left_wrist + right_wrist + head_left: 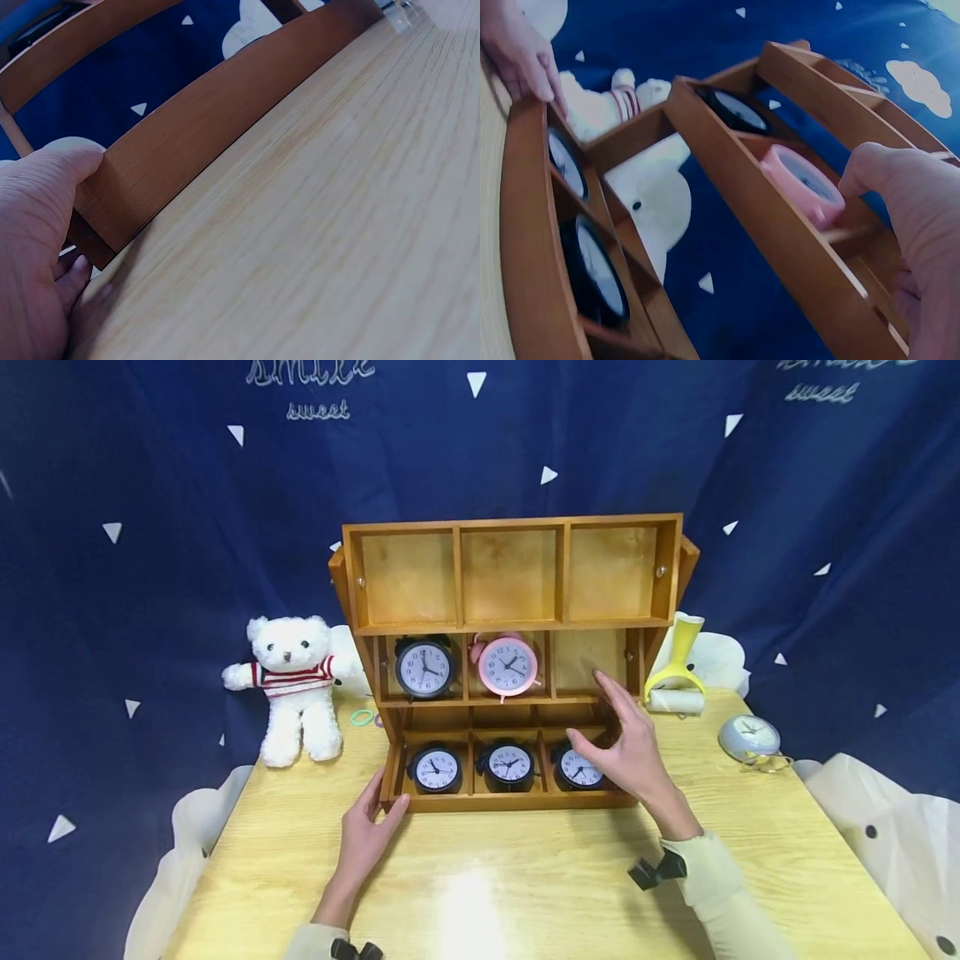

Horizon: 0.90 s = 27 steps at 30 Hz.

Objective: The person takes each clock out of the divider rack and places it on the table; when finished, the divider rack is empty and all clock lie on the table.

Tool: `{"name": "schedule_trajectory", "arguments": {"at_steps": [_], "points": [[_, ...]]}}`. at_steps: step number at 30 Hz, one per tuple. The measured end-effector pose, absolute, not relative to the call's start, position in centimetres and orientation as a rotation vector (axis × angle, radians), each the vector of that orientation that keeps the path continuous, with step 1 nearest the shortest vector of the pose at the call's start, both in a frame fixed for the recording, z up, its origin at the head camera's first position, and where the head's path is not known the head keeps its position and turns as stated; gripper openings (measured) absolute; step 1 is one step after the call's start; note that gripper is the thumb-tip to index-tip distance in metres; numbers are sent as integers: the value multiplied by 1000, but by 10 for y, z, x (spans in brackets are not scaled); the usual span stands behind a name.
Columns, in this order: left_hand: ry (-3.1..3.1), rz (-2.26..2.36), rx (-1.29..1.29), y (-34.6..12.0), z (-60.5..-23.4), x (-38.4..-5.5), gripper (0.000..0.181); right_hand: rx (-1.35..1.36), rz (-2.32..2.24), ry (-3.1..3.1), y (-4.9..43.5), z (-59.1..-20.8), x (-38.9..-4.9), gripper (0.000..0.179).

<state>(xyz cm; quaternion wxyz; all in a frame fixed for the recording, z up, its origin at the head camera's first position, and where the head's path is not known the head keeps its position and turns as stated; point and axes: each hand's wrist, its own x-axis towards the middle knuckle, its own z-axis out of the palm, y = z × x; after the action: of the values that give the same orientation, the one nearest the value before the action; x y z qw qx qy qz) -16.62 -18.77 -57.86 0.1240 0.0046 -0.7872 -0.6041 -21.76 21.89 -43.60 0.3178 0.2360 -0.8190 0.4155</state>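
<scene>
A three-tier wooden shelf (517,804) with divided compartments stands on the table. My left hand (366,827) grips its front left corner, thumb on the front board and fingers along the side. Reaching toward the right compartment of the middle tier, my right hand (630,756) has thumb and fingers spread apart, nothing between them. A pink alarm clock (507,666) sits in the middle tier's centre compartment, left of that hand, and a black alarm clock (424,668) in its left one. Three black clocks fill the bottom tier; my right hand partly overlaps the rightmost clock (579,770) in the head view.
On the left a white teddy bear (292,689) in a striped sweater leans by the shelf, near a green ring (362,717). To the right lie a yellow-handled lint roller (677,672) and a pale round clock (750,737). A dark blue curtain (187,568) hangs behind.
</scene>
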Motion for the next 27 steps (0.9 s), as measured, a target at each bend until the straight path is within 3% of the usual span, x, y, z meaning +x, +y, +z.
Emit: {"name": "schedule_trajectory", "arguments": {"at_steps": [18, 27], "points": [[-2279, -1782, -2, -189, -585, -169, 72, 762, 1085, -2225, 148, -414, -246, 92], [-2280, -1776, 7, -190, -585, -169, 71, 644, 966, -2288, 128, -403, -256, 92]]}}
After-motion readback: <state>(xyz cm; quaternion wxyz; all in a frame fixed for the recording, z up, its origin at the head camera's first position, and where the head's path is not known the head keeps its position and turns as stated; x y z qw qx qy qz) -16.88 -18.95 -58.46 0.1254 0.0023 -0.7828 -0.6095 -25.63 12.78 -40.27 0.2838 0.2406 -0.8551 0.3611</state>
